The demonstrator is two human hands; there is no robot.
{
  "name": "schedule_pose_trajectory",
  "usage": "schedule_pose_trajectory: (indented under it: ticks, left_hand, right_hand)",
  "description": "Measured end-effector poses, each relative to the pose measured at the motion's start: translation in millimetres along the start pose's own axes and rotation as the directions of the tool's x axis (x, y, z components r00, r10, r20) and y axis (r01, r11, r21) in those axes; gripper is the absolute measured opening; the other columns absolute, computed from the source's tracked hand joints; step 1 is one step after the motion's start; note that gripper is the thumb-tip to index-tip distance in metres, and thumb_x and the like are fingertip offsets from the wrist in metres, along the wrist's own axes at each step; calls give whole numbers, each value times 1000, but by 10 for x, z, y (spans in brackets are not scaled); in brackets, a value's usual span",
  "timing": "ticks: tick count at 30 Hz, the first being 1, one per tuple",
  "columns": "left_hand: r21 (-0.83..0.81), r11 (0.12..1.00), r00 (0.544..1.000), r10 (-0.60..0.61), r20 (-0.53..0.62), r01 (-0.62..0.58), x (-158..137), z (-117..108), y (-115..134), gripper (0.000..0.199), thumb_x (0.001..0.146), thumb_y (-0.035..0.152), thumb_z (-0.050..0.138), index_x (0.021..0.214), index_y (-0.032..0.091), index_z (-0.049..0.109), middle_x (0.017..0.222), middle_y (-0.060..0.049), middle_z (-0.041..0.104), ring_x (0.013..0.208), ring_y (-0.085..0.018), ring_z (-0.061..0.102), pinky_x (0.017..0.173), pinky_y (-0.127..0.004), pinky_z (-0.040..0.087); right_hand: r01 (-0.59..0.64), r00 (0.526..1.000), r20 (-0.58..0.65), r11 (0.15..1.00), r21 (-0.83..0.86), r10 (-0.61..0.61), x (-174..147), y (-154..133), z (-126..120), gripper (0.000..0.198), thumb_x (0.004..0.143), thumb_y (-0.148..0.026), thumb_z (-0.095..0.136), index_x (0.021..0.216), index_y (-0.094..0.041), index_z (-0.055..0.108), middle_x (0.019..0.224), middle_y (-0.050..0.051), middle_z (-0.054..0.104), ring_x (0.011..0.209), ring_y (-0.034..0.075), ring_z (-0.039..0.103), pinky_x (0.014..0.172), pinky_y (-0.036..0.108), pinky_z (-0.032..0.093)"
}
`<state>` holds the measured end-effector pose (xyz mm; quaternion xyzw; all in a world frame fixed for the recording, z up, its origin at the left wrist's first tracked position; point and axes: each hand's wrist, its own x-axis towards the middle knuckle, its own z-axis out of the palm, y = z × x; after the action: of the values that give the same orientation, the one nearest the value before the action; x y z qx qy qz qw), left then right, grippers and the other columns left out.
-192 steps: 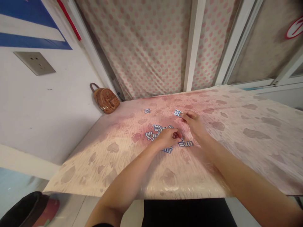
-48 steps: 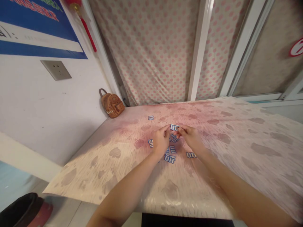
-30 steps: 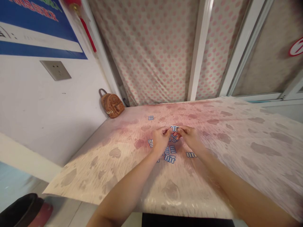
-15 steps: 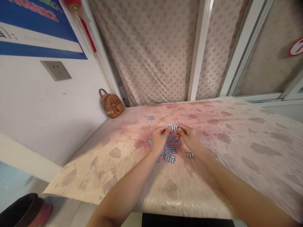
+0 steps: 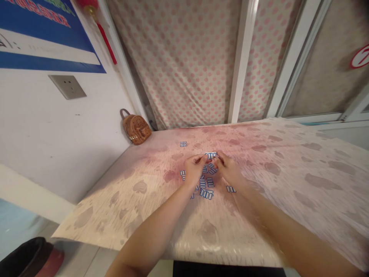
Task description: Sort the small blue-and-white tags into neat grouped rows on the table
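pinched in the grip of left hand (image 5: 193, 170) and right hand (image 5: 230, 170), one blue-and-white piece (image 5: 211, 155) is held over the worktop (image 5: 291, 165), not yet set down; a lone piece (image 5: 183, 144) lies apart beyond, while scattered loose pieces (image 5: 210, 182) are left unheld.

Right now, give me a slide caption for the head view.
Left hand and right hand hold a blue-and-white piece near similar pieces on a patterned tablecloth.

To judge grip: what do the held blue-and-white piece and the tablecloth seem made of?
Held piece: thin card or plastic, perhaps; it looks flat, finish too small to tell. Tablecloth: likely plastic film, glossy, judging by highlights along its near edge.
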<state>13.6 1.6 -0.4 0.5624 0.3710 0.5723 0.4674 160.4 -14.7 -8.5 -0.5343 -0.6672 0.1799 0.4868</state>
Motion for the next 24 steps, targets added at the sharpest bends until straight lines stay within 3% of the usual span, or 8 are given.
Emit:
schedule_pose_trajectory:
  ticks: [5,13,16,19,21,24]
  left_hand:
    - [-15,999,1000,-28,8,28,-10,4,7,25,80,40,70,84,17,79,82,-7,78,79,-23,73,80,-35,55]
    - [14,1000,999,3,33,-3,-11,15,-20,28,81,43,69,84,17,79,83,-8,77,81,-23,72,79,-34,53]
    - [5,1000,1000,-25,13,25,-13,14,14,27,80,42,71,84,17,79,82,-8,77,80,-22,71,79,-34,53]
    - [-7,999,999,-38,-23,38,-13,11,45,22,78,38,71,81,17,78,82,-7,77,79,-22,70,78,-33,53]
    - [-11,999,999,-35,-39,34,-12,10,54,20,77,36,71,79,18,78,82,-6,77,78,-21,69,77,-32,52]
    - [-13,1000,999,-19,-26,18,-16,12,57,20,77,36,71,77,18,77,81,-5,76,77,-21,68,76,-31,51]
  right_hand:
    - [-8,1000,20,1000,-20,9,-10,-4,9,18,92,-34,39,79,-24,47,62,-1,56,58,19,54,59,30,37]
    - [-10,999,36,999,-38,12,-16,1,10,22,95,-35,38,81,-24,52,61,-1,55,58,18,54,59,29,38]
    - [-1,1000,25,1000,-2,1,-18,9,5,25,93,-36,43,105,-21,60,66,-1,57,62,19,56,61,30,42]
    - [36,999,30,998,47,-37,-27,-22,-26,51,89,-35,53,138,-21,50,81,1,61,68,20,59,64,31,46]
    - [57,997,47,998,25,-58,-32,-55,-53,57,87,-31,55,143,-24,48,88,2,63,70,19,59,67,32,47]
    - [102,993,58,995,-17,-101,-33,-92,-81,50,88,-28,55,138,-27,56,102,4,67,74,19,61,72,34,49]
